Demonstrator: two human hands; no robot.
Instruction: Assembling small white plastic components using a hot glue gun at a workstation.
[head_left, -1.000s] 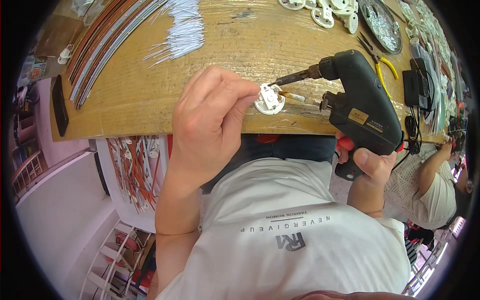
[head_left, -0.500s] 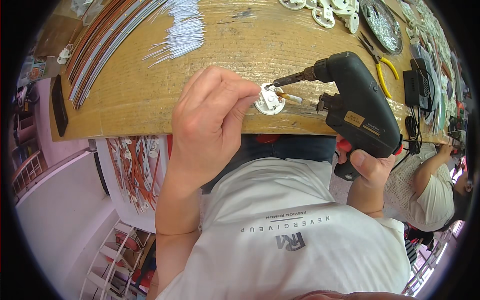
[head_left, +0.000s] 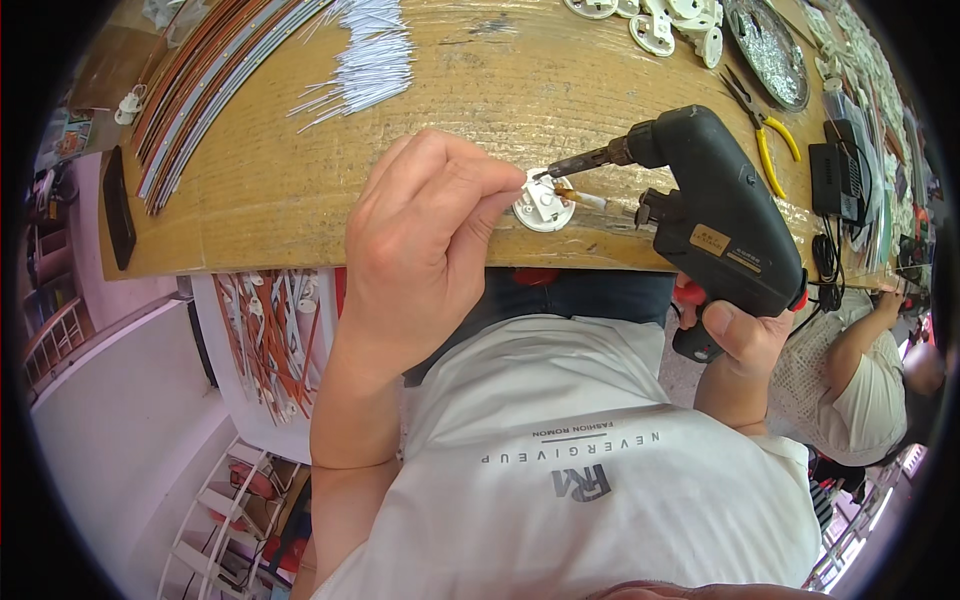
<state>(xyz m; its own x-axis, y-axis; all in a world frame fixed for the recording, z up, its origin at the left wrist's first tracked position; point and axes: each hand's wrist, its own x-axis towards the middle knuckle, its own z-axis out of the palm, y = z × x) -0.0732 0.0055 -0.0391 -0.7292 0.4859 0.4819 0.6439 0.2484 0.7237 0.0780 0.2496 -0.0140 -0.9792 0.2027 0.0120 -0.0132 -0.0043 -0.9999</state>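
My right hand (head_left: pixel 745 338) grips the handle of a black pistol-shaped soldering gun (head_left: pixel 735 215), thumb on its rear side. The gun's dark tip points left and meets the upper part of a small round white plastic piece (head_left: pixel 548 213) lying near the table's front edge. Below the tip, a thin brownish-white feed tube (head_left: pixel 588 199) also reaches toward that piece. My left hand (head_left: pixel 420 240) is closed in a pinch, thumb and forefinger pressed together at the piece's upper left rim. Whatever sits between those fingertips is hidden.
Brown and grey wires (head_left: pixel 205 95) and a bundle of white wires (head_left: pixel 372 65) lie at the back left. At right are yellow-handled pliers (head_left: pixel 765 140), a metal dish (head_left: pixel 768 55), more white round pieces (head_left: pixel 680 20) and a black adapter (head_left: pixel 835 175). A co-worker (head_left: pixel 850 380) sits at right.
The view has shifted very slightly. Both hands, the soldering gun and the white piece keep nearly the same positions relative to each other.
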